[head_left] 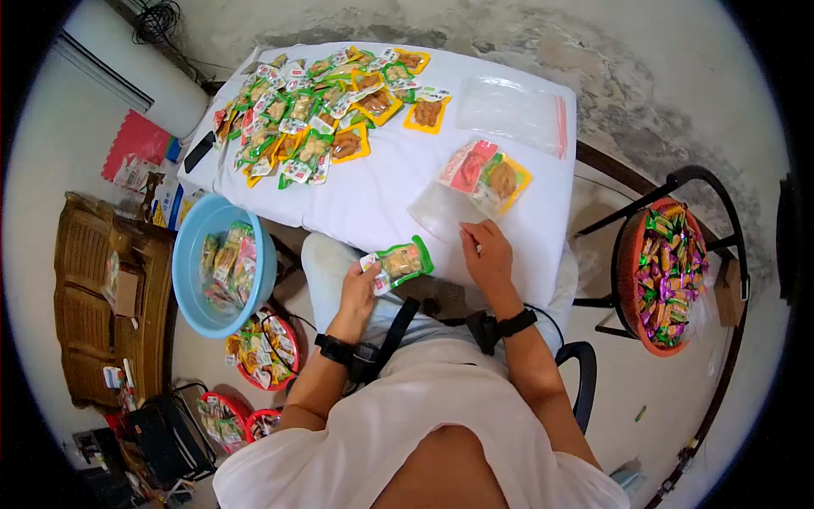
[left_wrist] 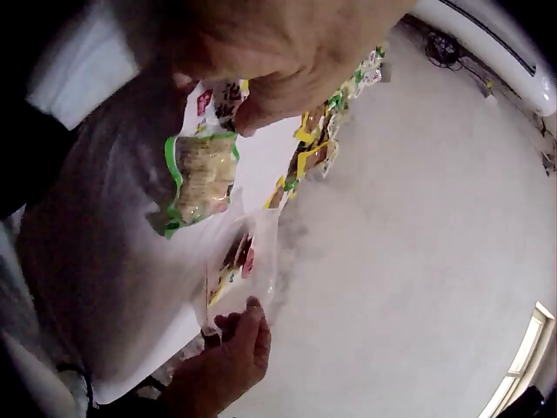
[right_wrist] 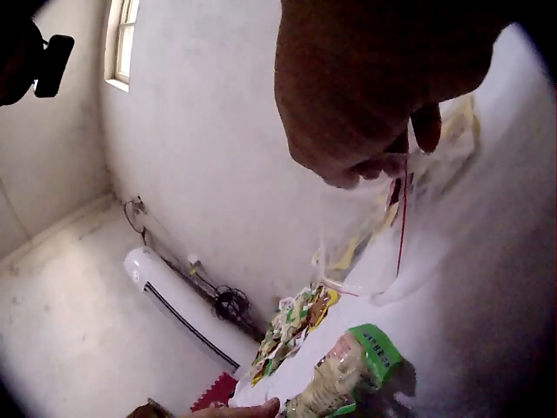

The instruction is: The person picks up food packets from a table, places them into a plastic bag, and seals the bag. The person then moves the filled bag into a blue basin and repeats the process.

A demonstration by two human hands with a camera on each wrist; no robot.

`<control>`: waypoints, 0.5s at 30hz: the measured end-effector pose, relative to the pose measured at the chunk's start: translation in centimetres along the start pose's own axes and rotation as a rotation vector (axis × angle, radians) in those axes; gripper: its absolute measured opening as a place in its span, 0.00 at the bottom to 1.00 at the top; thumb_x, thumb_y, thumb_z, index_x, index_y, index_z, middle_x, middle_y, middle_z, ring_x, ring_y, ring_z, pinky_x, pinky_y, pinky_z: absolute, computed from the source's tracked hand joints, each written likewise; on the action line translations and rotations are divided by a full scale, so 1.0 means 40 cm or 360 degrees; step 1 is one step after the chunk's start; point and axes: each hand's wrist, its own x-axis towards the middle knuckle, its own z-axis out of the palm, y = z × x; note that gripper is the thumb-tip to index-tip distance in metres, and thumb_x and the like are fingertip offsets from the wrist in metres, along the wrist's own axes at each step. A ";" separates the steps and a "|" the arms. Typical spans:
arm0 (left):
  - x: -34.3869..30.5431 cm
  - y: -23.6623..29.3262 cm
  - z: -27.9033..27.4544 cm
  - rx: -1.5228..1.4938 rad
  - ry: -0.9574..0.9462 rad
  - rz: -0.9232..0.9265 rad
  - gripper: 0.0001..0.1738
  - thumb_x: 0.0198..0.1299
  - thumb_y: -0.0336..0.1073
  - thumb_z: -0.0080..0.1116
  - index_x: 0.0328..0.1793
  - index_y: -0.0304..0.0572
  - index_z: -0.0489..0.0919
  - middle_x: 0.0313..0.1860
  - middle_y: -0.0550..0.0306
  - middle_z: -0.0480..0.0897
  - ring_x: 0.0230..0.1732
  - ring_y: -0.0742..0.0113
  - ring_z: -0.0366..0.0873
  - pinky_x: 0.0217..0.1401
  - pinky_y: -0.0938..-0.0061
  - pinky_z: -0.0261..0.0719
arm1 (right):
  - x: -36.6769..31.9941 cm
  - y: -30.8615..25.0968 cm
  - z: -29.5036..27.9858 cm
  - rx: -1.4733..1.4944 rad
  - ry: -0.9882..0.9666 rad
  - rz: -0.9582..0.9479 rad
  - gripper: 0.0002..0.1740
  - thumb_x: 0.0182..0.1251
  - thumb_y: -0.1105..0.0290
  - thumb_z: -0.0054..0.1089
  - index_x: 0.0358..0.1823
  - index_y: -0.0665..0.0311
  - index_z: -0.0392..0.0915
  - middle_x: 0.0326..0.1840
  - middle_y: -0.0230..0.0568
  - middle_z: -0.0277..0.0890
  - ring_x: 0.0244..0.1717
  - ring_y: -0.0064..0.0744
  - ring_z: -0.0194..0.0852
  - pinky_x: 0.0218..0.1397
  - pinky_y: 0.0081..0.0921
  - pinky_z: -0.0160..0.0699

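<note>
My left hand (head_left: 358,293) pinches the white end of a green-edged snack packet (head_left: 403,263), held over the lap at the table's front edge; the packet also shows in the left wrist view (left_wrist: 205,178). My right hand (head_left: 492,261) has its fingers bent around the rim of a clear plastic bag (head_left: 437,210), whose red seal line (right_wrist: 402,218) shows below the fingers in the right wrist view. Inside the bag lie a red packet (head_left: 469,167) and a yellow-edged packet (head_left: 506,180).
A heap of snack packets (head_left: 297,110) covers the white table's left part, with a phone (head_left: 199,153) beside it. Flat clear bags (head_left: 509,110) lie back right. A blue basin (head_left: 182,271) stands left; a red basket (head_left: 627,280) of wrapped sweets stands right.
</note>
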 end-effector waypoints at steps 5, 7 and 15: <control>0.013 -0.024 -0.033 -0.0005 -0.0197 -0.0253 0.09 0.64 0.28 0.52 0.49 0.36 0.74 0.39 0.55 0.82 0.33 0.69 0.81 0.29 0.77 0.81 | -0.005 0.001 -0.004 0.0031 -0.0049 0.0137 0.07 0.58 0.70 0.60 0.37 0.61 0.81 0.30 0.40 0.74 0.32 0.43 0.75 0.33 0.36 0.75; -0.069 0.057 0.036 0.0034 -0.0219 -0.0305 0.09 0.65 0.27 0.50 0.50 0.35 0.73 0.40 0.55 0.81 0.35 0.68 0.82 0.32 0.76 0.83 | -0.003 -0.004 -0.011 0.0023 -0.0053 0.0099 0.07 0.59 0.69 0.60 0.37 0.61 0.81 0.30 0.40 0.74 0.32 0.43 0.75 0.33 0.36 0.75; -0.093 0.098 0.163 -0.0268 -0.0231 -0.0091 0.13 0.66 0.26 0.47 0.57 0.34 0.68 0.48 0.50 0.78 0.46 0.63 0.81 0.49 0.68 0.84 | -0.003 -0.008 -0.018 -0.0062 -0.0022 0.0069 0.08 0.59 0.68 0.59 0.39 0.60 0.81 0.32 0.40 0.74 0.35 0.42 0.76 0.35 0.35 0.76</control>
